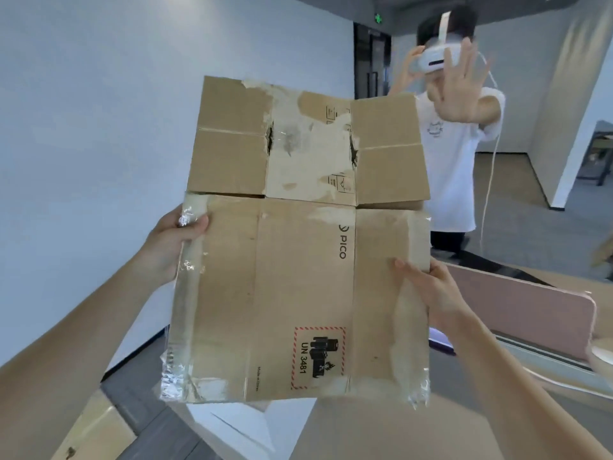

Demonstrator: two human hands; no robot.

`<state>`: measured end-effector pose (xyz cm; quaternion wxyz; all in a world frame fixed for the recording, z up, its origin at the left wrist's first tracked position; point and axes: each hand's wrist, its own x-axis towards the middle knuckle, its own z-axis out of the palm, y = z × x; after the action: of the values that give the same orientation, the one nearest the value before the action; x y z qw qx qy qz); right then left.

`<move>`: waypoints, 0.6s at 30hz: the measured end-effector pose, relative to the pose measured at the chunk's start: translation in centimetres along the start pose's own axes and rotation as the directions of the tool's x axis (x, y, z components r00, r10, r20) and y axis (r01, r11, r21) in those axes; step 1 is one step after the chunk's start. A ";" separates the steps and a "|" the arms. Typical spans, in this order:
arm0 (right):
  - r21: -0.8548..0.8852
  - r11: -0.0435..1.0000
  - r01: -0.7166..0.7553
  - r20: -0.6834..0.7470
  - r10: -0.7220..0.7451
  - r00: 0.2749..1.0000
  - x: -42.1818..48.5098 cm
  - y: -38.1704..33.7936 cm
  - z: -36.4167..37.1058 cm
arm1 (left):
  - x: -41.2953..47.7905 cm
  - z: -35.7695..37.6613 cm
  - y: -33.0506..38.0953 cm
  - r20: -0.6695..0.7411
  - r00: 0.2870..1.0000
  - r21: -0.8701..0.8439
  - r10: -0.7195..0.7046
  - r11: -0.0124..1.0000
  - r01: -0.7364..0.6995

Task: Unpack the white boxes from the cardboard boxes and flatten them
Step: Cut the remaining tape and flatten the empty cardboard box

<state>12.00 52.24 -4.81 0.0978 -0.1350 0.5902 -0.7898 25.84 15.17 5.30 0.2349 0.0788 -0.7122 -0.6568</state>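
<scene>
A flattened cardboard box [282, 293] is held up in the air in the middle of the view, its broad brown face turned toward the camera. It sits between the two hands, which grip it at opposite side edges.

The left hand [169, 247] holds the left edge near the top of the main panel. Its thumb is pressed on the front over a strip of clear tape [180, 310] that runs down that side, and its fingers are hidden behind the board. The right hand [428, 290] holds the right edge a little lower, thumb lying on the front face and fingers wrapped round the back.

The box's flaps [308, 144] stand open above the hands, torn and patched with peeled tape. A red-bordered warning label [318, 356] reading UN 3481 sits low on the main panel, closer to the right hand than the left.

Below the box's bottom edge a white surface [232, 423] shows; whether it is a box cannot be told. A pale wooden counter [96, 429] lies at the near left, and a pink panel [530, 313] stands at the right. Far right, another person [454, 144] in a white shirt wears a white headset [438, 58], one palm raised.
</scene>
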 end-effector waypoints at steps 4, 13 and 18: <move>-0.078 0.996 0.034 0.124 -0.024 0.992 2.4 -0.2 10.9 | -2.1 -10.5 1.6 -0.077 0.996 0.049 0.036 0.998 -0.032; -0.110 0.988 0.105 0.498 -0.037 0.866 4.8 2.3 36.7 | -11.9 -31.5 3.5 -0.460 0.882 0.189 0.098 0.982 -0.010; -0.109 0.984 0.141 0.645 -0.038 0.764 3.0 5.5 48.3 | -17.5 -39.0 3.6 -0.639 0.758 0.291 0.134 0.954 0.077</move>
<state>25.01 5.93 3.08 0.2444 -0.4310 0.5724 -0.6533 59.02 -12.03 5.83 0.4631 0.3260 -0.6779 -0.4687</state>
